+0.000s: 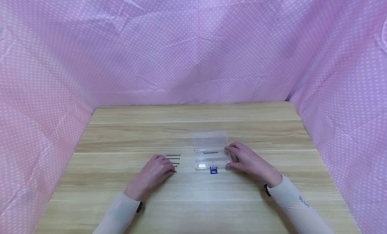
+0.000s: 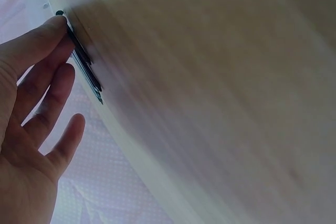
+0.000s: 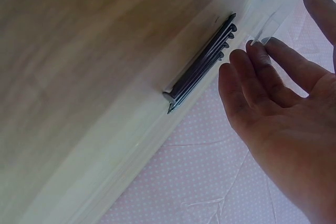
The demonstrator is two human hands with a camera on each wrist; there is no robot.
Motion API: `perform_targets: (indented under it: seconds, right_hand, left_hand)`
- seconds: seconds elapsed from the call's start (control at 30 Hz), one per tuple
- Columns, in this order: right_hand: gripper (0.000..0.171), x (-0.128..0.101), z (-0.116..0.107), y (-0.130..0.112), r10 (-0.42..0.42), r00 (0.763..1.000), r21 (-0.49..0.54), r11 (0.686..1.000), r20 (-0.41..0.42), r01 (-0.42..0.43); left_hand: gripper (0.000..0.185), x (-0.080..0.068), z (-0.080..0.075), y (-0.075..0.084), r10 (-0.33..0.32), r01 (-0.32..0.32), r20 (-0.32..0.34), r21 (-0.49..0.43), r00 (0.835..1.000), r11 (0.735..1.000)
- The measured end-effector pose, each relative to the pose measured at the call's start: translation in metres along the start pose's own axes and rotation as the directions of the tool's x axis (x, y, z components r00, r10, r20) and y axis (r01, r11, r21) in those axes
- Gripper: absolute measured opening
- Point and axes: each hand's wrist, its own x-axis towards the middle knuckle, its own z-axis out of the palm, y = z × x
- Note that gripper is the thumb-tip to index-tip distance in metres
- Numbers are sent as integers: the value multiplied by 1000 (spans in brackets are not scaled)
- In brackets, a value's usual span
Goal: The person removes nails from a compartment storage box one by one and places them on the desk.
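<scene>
Several dark nails (image 1: pixel 173 158) lie in a row on the wooden table, left of a small clear plastic box (image 1: pixel 198 160). My left hand (image 1: pixel 154 171) is over the near end of that row. In the left wrist view, its thumb and index finger pinch a nail near the head (image 2: pixel 60 12), while the other fingers are loosely bent. My right hand (image 1: pixel 249 161) grips the box's right side between thumb and fingers. The box's lid (image 1: pixel 210 140) is swung back, and a single nail (image 1: pixel 210 152) lies inside. In the right wrist view, nails (image 3: pixel 202 59) show beyond the fingers.
A blue tag or latch (image 1: pixel 213 170) sticks out from the box's front edge. The table (image 1: pixel 193 207) has a pale wood-grain top, with pink dotted cloth (image 1: pixel 193 59) hanging behind it and at both sides.
</scene>
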Motion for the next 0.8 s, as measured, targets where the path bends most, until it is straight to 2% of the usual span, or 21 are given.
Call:
perform_targets:
  seconds: [0.3,0.63,0.8]
  right_hand:
    - [65,0,1,1,-2,1000,-15,1000,-3,1]
    - [64,0,2,1,-2,1000,-14,1000,-3,2]
    - [64,-1,2,1,-7,1000,-14,1000,-11,7]
  left_hand:
    - [8,-2,-1,-1,-36,37,27,-52,999,998]
    - [11,-7,-4,-3,-53,53,5,-139,999,989]
    - [20,-6,-6,1,-48,42,-36,-155,998,987]
